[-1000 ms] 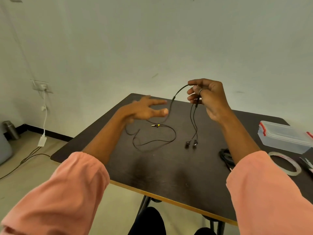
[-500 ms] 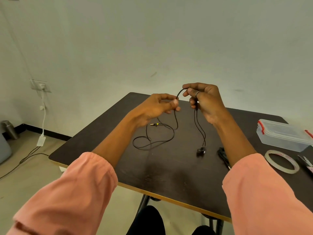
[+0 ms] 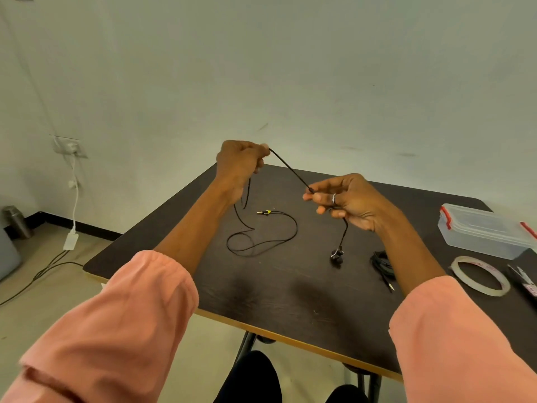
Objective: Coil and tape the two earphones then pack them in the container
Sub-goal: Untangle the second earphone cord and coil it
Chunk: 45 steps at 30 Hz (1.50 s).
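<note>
- Head view: the left hand is up high and pinches the black cord of the first earphone; its fingers are curled round the cord
- The right hand pinches the same cord lower down, so the cord runs tight between the two hands
- The two ear buds hang down from the right hand and sit just on the table, and the plug lies in the middle with loose loops
- The second earphone lies in a bundle by the right arm, with no tape I can see
- The tape and the container, lid on, sit by the right edge
- I think the coiling has only begun; taping and packing are both left
</note>
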### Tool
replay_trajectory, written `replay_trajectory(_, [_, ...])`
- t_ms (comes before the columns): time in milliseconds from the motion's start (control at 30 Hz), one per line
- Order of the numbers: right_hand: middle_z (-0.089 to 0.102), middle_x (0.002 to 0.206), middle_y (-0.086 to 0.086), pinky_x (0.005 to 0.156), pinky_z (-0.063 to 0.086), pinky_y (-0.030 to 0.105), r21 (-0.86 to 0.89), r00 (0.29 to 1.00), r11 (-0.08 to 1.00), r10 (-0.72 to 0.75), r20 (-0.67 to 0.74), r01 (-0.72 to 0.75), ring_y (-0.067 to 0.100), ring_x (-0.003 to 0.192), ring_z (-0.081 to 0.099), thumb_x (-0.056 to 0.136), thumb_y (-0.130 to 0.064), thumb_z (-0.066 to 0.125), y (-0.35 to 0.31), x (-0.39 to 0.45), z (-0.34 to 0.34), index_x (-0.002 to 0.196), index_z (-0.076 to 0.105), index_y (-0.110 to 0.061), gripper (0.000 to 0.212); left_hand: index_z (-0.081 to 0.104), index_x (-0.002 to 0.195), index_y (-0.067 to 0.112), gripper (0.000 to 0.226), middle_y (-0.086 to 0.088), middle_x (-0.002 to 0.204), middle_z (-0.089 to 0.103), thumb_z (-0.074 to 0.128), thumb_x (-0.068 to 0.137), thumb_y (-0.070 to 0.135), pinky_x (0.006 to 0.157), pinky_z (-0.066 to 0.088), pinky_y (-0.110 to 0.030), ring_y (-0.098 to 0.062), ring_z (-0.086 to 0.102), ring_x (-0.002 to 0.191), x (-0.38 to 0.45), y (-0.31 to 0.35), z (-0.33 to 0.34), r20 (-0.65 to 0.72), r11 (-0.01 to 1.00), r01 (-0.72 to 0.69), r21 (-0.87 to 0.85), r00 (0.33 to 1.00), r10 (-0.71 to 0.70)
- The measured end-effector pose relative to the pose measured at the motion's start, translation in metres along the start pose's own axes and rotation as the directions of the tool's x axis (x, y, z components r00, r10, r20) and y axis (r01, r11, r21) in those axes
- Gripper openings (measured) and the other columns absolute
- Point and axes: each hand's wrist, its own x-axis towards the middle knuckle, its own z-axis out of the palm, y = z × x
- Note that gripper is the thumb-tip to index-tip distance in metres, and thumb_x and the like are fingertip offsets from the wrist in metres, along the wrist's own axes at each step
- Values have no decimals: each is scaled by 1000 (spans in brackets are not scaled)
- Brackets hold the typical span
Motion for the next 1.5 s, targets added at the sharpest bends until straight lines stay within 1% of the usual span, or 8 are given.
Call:
replay_trajectory(233, [63, 72, 8, 58, 47, 20, -133, 998, 991, 28, 61, -20, 12, 63, 53, 94, -6, 55, 20, -10, -7, 96, 70, 1, 16, 71, 78, 8, 22, 3, 63, 59, 66, 89, 26, 50, 41, -6, -3, 51, 55, 14, 10, -12, -350, 999, -49, -5, 936, 45])
replay_trajectory(467, [73, 91, 4, 86, 50, 30, -407, 982, 910, -139, -127, 77, 11, 90, 69, 95, -6, 55, 3, -3, -20, 92, 69, -7, 15, 72, 92, 18, 15, 5, 63, 60, 64, 89, 30, 57, 42, -12, -4, 56, 59, 15, 12, -13, -305, 966, -202, 162, 921, 244])
replay_trajectory(600, [68, 112, 7, 89, 44, 27, -788, 992, 615, -72, -102, -37, 20, 108, 61, 91, -10, 62, -3, 13, -15, 107, 69, -6, 18, 72, 88, 19, 13, 7, 61, 61, 65, 88, 31, 55, 42, -8, -4, 57, 58, 13, 5, -6, -122, 912, -262, 315, 942, 313])
replay_trajectory(800, [65, 111, 1, 89, 45, 21, -355, 977, 927, -171, -125, 117, 10, 106, 62, 90, -16, 65, -30, 20, 16, 133, 50, -15, 45, 75, 91, 22, 11, 17, 59, 58, 66, 87, 27, 62, 46, -20, -5, 60, 63, 4, -1, 22, 117, 826, -408, 388, 911, 395])
replay_trajectory(967, [73, 83, 9, 71, 50, 19, -455, 963, 875, -243, -119, 164, 12, 73, 70, 92, -12, 62, -31, 15, 26, 110, 66, -3, 21, 73, 99, 21, 18, 2, 63, 67, 73, 82, 27, 67, 49, -24, -9, 64, 64, 5, -7, 24, 189, 795, -462, 393, 887, 421])
replay_trajectory(1133, [67, 71, 8, 63, 53, 27, -343, 924, 924, -270, -272, 169, 20, 60, 64, 96, -10, 54, -26, 10, 4, 97, 70, -3, 18, 74, 86, 15, 10, 9, 63, 64, 71, 86, 25, 57, 37, -4, 9, 57, 55, 13, -18, 3, 239, 813, -399, 425, 915, 324])
replay_trajectory(1400, [61, 65, 7, 55, 47, 31, 229, 728, 970, 101, -678, 78, 15, 44, 58, 96, -7, 46, -11, 15, -27, 88, 64, -5, 19, 68, 73, 18, 30, 17, 63, 56, 55, 93, 36, 83, 22, -41, -11, 53, 81, 20, -46, -32, 201, 548, -262, 794, 965, 170])
replay_trajectory(1500, [62, 68, 8, 49, 39, 25, 44, 719, 994, 105, -687, -103, 14, 47, 53, 92, -8, 52, 4, 21, -26, 79, 59, -9, 15, 69, 79, 21, 25, 16, 64, 61, 53, 95, 31, 81, 22, -37, -8, 56, 85, 16, -49, -33, 168, 601, -241, 762, 970, 176])
